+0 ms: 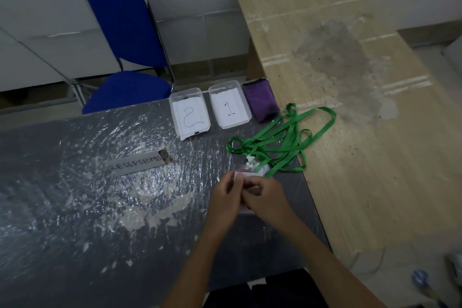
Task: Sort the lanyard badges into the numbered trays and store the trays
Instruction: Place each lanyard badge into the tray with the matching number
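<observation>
Sorting appears to be at its start, judged from how things lie. Two clear plastic trays stand side by side at the far edge of the grey table [75,207], toward its far right corner: the tray marked 2 [189,113] on the left, the tray marked 1 [230,105] just beside it on the right. Each shows only a white paper with its handwritten number; no badge or lanyard is visible in either. Both hands meet near the right edge of the table, closer to the near side. The left hand [225,197] and the right hand [266,199] are closed together on one small white badge card [241,174], fingers curled around it; most of the card is hidden, so its number cannot be read. Beyond the hands, the green lanyards [282,142] lie in one tangled heap that spills over the right edge onto the adjoining wooden surface [350,132]. Strands overlap too much for a sure count; a few clear badge holders [257,166] lie at the heap's near end, number uncertain. Count: trays, two; purple pouch [261,100], one, touching or just beside tray 1 at the far right corner; name strip reading RESEPSIONIS [137,164], one, mid-table; blue chair [127,45], one, behind the far edge. Left to do, by my judgement: all sorting, then storing both trays.
</observation>
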{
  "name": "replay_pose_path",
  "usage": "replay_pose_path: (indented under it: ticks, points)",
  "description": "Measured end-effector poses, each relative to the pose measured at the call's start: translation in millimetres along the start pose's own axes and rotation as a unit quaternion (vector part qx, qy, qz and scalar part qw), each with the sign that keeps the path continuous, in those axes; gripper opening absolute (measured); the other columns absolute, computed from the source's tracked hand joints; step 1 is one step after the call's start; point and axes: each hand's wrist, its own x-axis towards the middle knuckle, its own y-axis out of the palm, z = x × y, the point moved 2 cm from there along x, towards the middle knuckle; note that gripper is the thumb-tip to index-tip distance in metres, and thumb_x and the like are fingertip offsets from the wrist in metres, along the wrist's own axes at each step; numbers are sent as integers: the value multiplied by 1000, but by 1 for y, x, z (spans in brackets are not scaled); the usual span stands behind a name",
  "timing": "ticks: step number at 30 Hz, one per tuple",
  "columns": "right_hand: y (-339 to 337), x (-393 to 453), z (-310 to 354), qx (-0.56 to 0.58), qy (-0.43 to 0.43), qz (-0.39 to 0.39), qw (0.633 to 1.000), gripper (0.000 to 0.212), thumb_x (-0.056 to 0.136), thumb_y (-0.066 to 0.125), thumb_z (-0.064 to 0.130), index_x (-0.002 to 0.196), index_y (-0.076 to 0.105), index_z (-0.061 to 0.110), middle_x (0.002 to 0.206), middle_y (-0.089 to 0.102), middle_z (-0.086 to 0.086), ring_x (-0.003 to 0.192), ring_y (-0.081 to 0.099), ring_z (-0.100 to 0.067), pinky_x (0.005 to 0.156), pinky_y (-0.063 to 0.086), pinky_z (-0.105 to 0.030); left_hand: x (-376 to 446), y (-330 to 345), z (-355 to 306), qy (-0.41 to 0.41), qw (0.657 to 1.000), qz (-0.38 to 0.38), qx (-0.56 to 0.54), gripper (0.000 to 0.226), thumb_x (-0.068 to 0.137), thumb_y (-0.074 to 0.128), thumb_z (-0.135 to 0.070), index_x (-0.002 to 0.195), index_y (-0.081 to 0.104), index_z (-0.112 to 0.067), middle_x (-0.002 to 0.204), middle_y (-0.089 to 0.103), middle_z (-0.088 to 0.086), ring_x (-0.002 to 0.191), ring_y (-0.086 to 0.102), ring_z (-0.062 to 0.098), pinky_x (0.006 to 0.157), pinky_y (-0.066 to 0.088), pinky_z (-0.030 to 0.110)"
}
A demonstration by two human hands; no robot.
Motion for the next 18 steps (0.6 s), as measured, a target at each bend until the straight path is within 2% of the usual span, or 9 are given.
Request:
replay_pose_path:
  ticks: [3, 5, 7, 9, 11, 13, 16, 18]
  points:
    - [-18, 7, 3, 40, 51, -60, 996, 7, 89, 64, 14, 85, 69, 15, 75, 69, -5, 56, 61, -12, 51, 51, -26, 3, -11, -5, 7, 998, -18, 57, 21, 105, 48, -23, 92, 63, -20, 83, 66, 0, 69, 59, 5, 58, 44, 15]
    - [-28, 15, 6, -7, 97, -121, 988, 29, 95, 54, 30, 88, 65, 4, 80, 65, -17, 58, 55, -16, 47, 48, -24, 6, -21, -11, 6, 997, -18, 68, 22, 105, 47, -30, 97, 65, -20, 82, 66, 1, 70, 58, 11, 60, 45, 22]
    - [-30, 25, 13, -33, 184, -69, 980, 62, 95, 40, 57, 88, 67, 1, 83, 70, -16, 64, 58, -19, 54, 49, -25, 6, -31, -22, 2, 998, 3, 61, 21, 104, 46, -34, 99, 65, -27, 82, 69, -2, 70, 63, 11, 60, 49, 24]
    - [-25, 33, 21, 51, 265, 34, 962, 77, 88, 33, 73, 90, 70, 6, 82, 71, -9, 74, 63, -22, 69, 53, -33, 6, -38, -32, 14, 997, 37, 62, 20, 104, 47, -36, 101, 66, -32, 85, 71, -5, 69, 65, 5, 56, 49, 19]
    - [-19, 43, 30, 145, 285, 76, 944, 64, 84, 48, 70, 98, 68, 10, 87, 69, -6, 86, 64, -23, 83, 54, -42, 6, -43, -38, 31, 995, 48, 80, 19, 103, 48, -34, 97, 64, -41, 83, 71, -11, 67, 63, -3, 57, 48, 16]
    - [-18, 55, 39, 149, 255, 79, 952, 46, 84, 65, 53, 101, 68, 10, 92, 68, -4, 91, 62, -23, 88, 52, -47, 4, -48, -41, 44, 994, 45, 86, 20, 103, 49, -31, 94, 63, -42, 82, 70, -12, 65, 61, -5, 58, 47, 16]
    - [-20, 69, 59, 134, 203, 70, 967, 31, 88, 69, 33, 102, 70, 6, 86, 69, -6, 80, 63, -19, 67, 56, -35, 5, -56, -41, 57, 992, 23, 109, 16, 104, 49, -28, 98, 64, -32, 83, 68, -8, 68, 61, 3, 56, 45, 15]
    - [-24, 74, 74, 145, 186, 72, 969, 30, 88, 70, 29, 106, 69, 5, 95, 69, -11, 84, 65, -20, 60, 55, -31, 6, -61, -40, 47, 994, 1, 103, 15, 103, 49, -28, 103, 64, -28, 88, 69, -6, 75, 64, 9, 56, 47, 13]
